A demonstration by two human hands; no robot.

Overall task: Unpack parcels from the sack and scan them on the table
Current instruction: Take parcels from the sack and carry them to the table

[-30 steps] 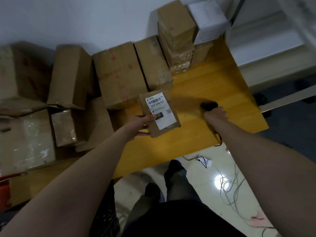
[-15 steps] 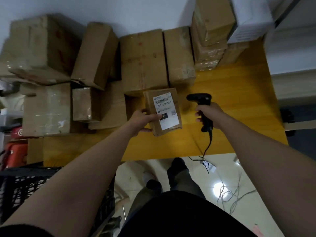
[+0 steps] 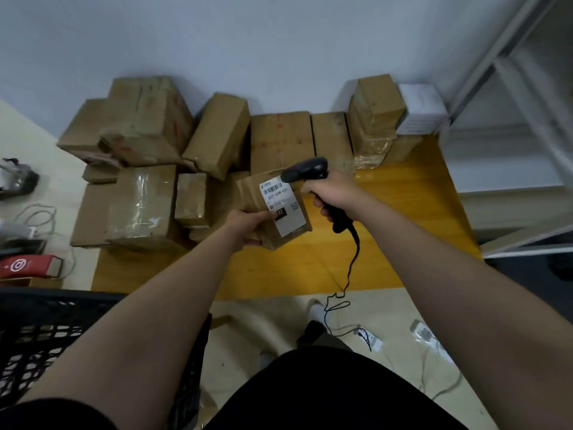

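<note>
The step in hand is the scan. The left hand (image 3: pixel 248 226) grips a small brown parcel (image 3: pixel 252 193) by its near edge, tilted over the yellow table (image 3: pixel 412 218), with the label (image 3: pixel 280 206) facing up. The right hand (image 3: pixel 335 193) is wrapped round a black scanner (image 3: pixel 307 172), whose head is at the label's far corner. The next move probably calls for squaring the barcode under the scanner's head.

We see dim, cool indoor light | soft shadows on the pale grey wall (image 3: pixel 279 41) | our frame edges bend | detail slightly soft
</note>
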